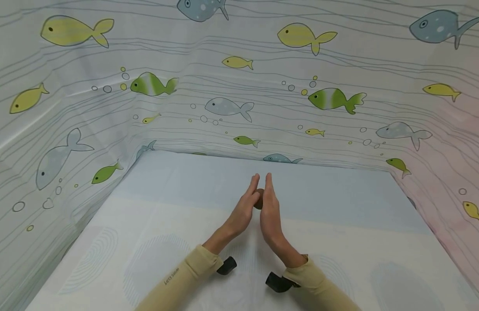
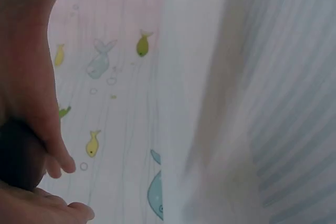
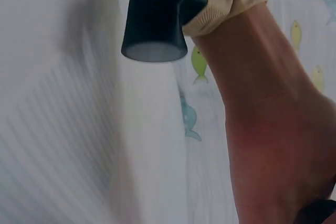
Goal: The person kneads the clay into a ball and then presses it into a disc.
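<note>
1. Left hand [image 1: 243,211] & right hand [image 1: 269,211]: palms facing, fingers straight, upright over the pale blue-and-cream table cover [image 1: 146,224].
2. Small round dark-brown object [image 1: 259,199] pressed btwn both palms (mostly hidden).
3. Fish-print curtain [image 1: 231,108] behind.

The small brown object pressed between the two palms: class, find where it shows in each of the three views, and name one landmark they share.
Head: brown object at centre, between the flat hands.
Left wrist: dark shape at the lower left edge, between the palms.
Right wrist: only a dark sliver at the bottom right corner; uncertain.
Shared landmark: the fish-print curtain.
</note>
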`<state>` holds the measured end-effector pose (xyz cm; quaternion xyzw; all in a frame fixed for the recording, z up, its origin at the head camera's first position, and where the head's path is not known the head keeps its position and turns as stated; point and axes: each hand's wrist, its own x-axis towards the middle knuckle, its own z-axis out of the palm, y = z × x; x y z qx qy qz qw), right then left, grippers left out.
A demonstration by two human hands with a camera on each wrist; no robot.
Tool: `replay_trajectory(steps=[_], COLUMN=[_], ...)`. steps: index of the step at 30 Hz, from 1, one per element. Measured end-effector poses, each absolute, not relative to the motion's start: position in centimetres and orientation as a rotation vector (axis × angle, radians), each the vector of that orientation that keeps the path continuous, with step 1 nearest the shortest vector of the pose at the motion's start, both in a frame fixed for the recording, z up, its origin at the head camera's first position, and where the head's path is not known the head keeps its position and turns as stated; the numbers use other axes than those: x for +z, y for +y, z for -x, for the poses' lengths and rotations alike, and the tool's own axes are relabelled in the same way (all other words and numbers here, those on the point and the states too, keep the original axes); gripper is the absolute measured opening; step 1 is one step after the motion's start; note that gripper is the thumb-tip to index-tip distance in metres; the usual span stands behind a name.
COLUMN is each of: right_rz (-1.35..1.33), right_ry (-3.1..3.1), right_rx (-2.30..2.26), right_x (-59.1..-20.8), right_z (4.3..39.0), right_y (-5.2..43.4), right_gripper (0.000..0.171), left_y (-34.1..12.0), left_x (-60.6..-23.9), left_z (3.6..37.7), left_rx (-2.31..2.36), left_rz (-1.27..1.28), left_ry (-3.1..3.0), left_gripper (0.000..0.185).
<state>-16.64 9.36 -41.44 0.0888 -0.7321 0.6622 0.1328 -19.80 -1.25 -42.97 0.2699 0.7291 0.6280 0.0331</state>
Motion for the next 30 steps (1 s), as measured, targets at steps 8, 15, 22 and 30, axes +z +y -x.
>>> replay_trajectory(steps=[8, 15, 22, 30], right_rz=[-0.216, -0.220, -0.218, -0.205], right_ry=[-2.069, -2.054, -2.108, -2.188], right_rx=[1.960, 1.931, 1.930, 1.945], right_x=[-41.3, -41.3, -40.1, -39.0], right_z=[18.3, 19.4, 19.0, 18.2], right_y=[9.6, 9.9, 10.3, 10.4], right_gripper=[0.054, 0.053, 0.052, 0.057], left_y=[-1.0, -1.0, -0.9, -0.9], left_x=[-42.7, -42.3, -42.3, -42.0], left_z=[19.0, 18.6, 18.4, 18.2], left_rx=[1.918, 1.934, 1.935, 1.927], left_rz=[-0.818, -0.845, -0.880, -0.904], left_ry=[2.262, 2.247, 2.250, 2.291], left_gripper=[0.057, 0.058, 0.061, 0.062])
